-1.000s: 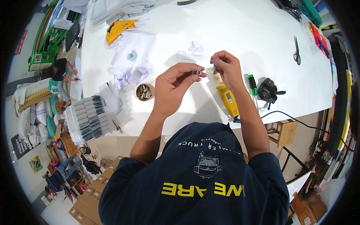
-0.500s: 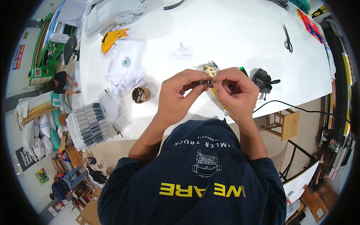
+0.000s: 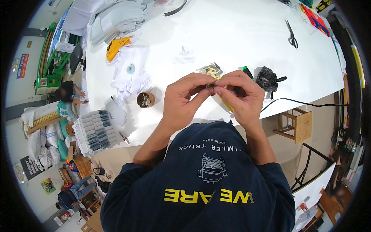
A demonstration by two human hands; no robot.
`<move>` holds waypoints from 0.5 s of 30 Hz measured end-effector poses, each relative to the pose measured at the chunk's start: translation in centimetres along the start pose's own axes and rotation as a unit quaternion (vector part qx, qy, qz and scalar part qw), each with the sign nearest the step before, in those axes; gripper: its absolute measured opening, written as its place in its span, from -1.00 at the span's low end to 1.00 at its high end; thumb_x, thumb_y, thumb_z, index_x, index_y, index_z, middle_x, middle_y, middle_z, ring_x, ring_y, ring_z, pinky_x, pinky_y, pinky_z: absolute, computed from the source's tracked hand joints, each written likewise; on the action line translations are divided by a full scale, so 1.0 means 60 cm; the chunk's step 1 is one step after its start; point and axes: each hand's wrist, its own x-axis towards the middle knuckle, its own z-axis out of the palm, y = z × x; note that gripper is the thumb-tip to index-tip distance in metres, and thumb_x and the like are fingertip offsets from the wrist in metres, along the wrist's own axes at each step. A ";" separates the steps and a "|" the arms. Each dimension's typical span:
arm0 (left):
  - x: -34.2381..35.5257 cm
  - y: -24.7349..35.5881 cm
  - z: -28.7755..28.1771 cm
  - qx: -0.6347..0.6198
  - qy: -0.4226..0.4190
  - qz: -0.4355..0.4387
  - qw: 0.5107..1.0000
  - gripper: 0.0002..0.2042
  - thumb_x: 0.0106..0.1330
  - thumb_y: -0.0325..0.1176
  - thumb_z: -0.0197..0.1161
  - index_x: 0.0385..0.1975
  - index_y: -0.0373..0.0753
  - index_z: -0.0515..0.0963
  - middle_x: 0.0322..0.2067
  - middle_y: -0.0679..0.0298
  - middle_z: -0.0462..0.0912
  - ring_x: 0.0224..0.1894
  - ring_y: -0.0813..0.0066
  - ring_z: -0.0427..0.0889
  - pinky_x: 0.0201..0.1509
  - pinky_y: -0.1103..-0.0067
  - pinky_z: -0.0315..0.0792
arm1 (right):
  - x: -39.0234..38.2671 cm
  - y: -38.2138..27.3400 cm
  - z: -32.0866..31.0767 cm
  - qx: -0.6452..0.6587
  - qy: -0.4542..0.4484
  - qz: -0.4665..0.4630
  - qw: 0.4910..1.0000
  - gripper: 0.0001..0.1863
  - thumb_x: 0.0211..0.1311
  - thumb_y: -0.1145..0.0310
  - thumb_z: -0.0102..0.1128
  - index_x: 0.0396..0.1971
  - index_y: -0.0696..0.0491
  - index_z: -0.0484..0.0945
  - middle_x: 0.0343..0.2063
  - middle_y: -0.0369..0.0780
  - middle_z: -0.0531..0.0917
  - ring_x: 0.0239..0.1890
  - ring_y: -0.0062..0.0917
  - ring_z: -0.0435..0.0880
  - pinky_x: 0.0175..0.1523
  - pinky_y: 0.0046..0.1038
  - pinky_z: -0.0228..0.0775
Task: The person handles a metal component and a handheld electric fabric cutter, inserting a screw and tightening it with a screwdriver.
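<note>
My left hand [image 3: 183,96] and my right hand [image 3: 242,94] meet over the near edge of the white table. Both pinch a small dark metal part [image 3: 210,86] between thumb and fingertips, one at each end. It is too small to name exactly. Just beyond the fingertips lies a cream-coloured and metal mechanism [image 3: 212,70], partly covered by my hands. A yellow thing [image 3: 227,104] shows below my right hand, mostly hidden. To the right of that hand are a green-and-black item [image 3: 247,72] and a crumpled black plastic bag [image 3: 269,80].
Left of my hands stands a brown container [image 3: 145,99] of small items. A stack of grey-white rolled bundles [image 3: 94,131] fills the near left corner. Black scissors [image 3: 291,35] lie far right. A black cable [image 3: 305,102] crosses the right edge above a wooden stool [image 3: 296,125].
My right fingertips have shifted slightly left, covering more of the small part. The view has tilted a little, and a person at the far left has moved their hands.
</note>
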 end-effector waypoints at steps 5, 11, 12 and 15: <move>0.004 0.023 0.004 0.191 -0.011 0.085 0.978 -0.76 0.39 -0.72 0.32 -0.02 -0.36 0.76 -0.01 0.09 0.79 0.05 0.35 0.79 0.13 0.54 0.67 | -0.006 -0.015 -0.012 -0.015 -0.011 0.035 0.999 -0.83 0.20 0.58 0.56 -0.20 0.12 0.82 -0.28 -0.33 0.75 -0.40 -0.82 0.49 -0.34 -0.69 0.21; 0.001 0.051 0.006 0.296 -0.021 0.163 0.941 -0.77 0.37 -0.71 0.30 -0.10 -0.33 0.81 -0.06 0.14 0.83 -0.04 0.31 0.84 0.03 0.49 0.71 | 0.002 -0.038 -0.036 0.048 -0.074 0.177 0.980 -0.85 0.19 0.53 0.60 -0.26 0.13 0.79 -0.42 -0.36 0.75 -0.39 -0.78 0.56 -0.29 -0.69 0.28; 0.000 0.052 0.005 0.299 -0.027 0.171 0.938 -0.77 0.38 -0.71 0.29 -0.10 -0.33 0.81 -0.06 0.13 0.83 -0.04 0.31 0.84 0.02 0.49 0.71 | 0.004 -0.037 -0.038 0.068 -0.092 0.189 0.975 -0.85 0.19 0.53 0.61 -0.27 0.13 0.79 -0.43 -0.36 0.75 -0.39 -0.78 0.57 -0.27 -0.68 0.30; -0.002 0.048 0.005 0.262 -0.027 0.167 0.950 -0.76 0.39 -0.71 0.28 -0.09 -0.34 0.81 -0.05 0.10 0.84 -0.03 0.31 0.85 0.03 0.49 0.72 | 0.003 -0.036 -0.040 0.060 -0.093 0.208 0.972 -0.83 0.20 0.53 0.60 -0.23 0.16 0.78 -0.37 -0.29 0.79 -0.32 -0.74 0.66 -0.21 -0.66 0.41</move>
